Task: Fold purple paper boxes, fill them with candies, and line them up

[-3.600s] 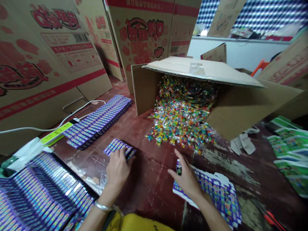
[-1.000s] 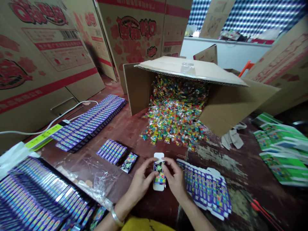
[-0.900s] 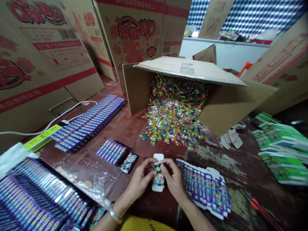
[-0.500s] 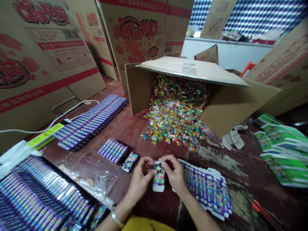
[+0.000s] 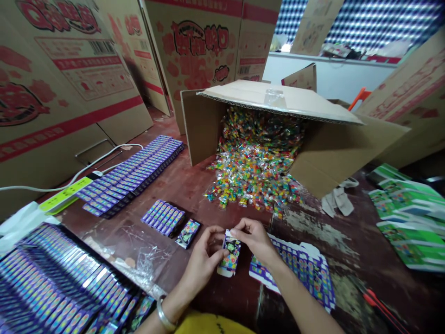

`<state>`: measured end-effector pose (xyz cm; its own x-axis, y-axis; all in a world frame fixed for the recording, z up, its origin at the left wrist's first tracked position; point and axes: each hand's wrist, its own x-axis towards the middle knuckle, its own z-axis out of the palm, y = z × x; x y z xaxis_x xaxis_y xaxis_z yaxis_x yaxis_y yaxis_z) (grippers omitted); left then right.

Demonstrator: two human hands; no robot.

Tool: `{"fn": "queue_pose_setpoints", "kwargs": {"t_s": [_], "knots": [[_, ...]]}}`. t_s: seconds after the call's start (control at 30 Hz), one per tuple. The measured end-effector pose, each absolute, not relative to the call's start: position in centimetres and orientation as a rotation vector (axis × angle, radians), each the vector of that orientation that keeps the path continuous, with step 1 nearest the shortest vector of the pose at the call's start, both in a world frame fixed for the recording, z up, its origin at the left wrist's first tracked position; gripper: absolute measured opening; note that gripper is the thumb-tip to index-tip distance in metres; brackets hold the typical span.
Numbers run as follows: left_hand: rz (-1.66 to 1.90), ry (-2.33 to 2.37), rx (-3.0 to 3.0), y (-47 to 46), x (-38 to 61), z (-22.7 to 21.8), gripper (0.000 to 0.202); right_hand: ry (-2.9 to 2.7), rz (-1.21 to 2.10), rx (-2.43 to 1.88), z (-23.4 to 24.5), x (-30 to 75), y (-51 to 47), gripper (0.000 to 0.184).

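Observation:
A small purple candy box (image 5: pixel 231 254) with a colourful front is held upright over the table, its white flap showing at the bottom. My left hand (image 5: pixel 205 255) grips it from the left, thumb across its front. At its top end, the fingers of my right hand (image 5: pixel 252 236) pinch the upper edge or flap. Flat purple cartons (image 5: pixel 306 266) lie in a fanned stack under my right forearm. Left of my hands, one finished-looking box (image 5: pixel 188 233) rests beside a short row of purple boxes (image 5: pixel 162 218).
A tipped cardboard carton (image 5: pixel 205 130) spills packets of colourful candy (image 5: pixel 253 171). Long rows of boxes (image 5: pixel 135 169) stand left, near a power strip (image 5: pixel 66 194). More boxes (image 5: pixel 62 278) fill the near left. Green cartons (image 5: pixel 406 218), a glove (image 5: pixel 337 202) and red-handled scissors (image 5: pixel 371 298) lie right.
The box in my hands has turned from upright to slightly tilted, its lower end swinging left. My right hand has shifted a little up at the box's top.

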<state>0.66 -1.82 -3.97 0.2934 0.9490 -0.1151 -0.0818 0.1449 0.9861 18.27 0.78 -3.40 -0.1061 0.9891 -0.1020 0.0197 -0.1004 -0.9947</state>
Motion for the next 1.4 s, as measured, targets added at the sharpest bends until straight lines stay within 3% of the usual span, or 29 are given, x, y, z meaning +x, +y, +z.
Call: {"fn": "queue_pose_setpoints", "kwargs": {"t_s": [0.23,0.43,0.67,0.83,0.9,1.0,1.07,1.27,1.4], "knots": [[0.921,0.983,1.156,-1.8,0.6,-4.2,0.048,-1.317,1.233,-1.335,-4.0,18.3,0.7,0.023],[0.848,0.972,1.142,-1.3,0.5,-4.0,0.049,-1.309,1.344,-1.31,-3.9,19.0,1.1,0.024],[0.94,0.984,1.059,-1.3,0.4,-4.3,0.035,-1.454,1.277,-1.242,-2.8,18.1,-1.1,0.017],[0.956,0.967,0.995,-1.3,0.3,-5.2,0.029,-1.608,1.31,-1.271,-3.1,19.3,-1.0,0.025],[0.992,0.995,1.001,-1.0,0.1,-5.6,0.026,-1.688,1.1,-1.388,-3.4,20.7,0.7,0.021],[0.972,1.07,1.024,-0.6,0.0,-6.0,0.032,-1.876,0.465,-1.625,-4.3,22.4,4.1,0.014],[0.919,1.091,0.977,-0.7,-0.1,-5.9,0.034,-2.018,0.219,-1.66,-5.2,22.8,6.2,0.017],[0.812,1.079,0.802,-1.5,-0.7,-4.9,0.047,-2.086,0.111,-1.637,-7.5,21.8,8.9,0.009],[0.787,1.092,0.857,-1.3,-1.4,-5.3,0.036,-1.979,0.093,-1.665,-7.1,22.3,8.8,0.014]]}}
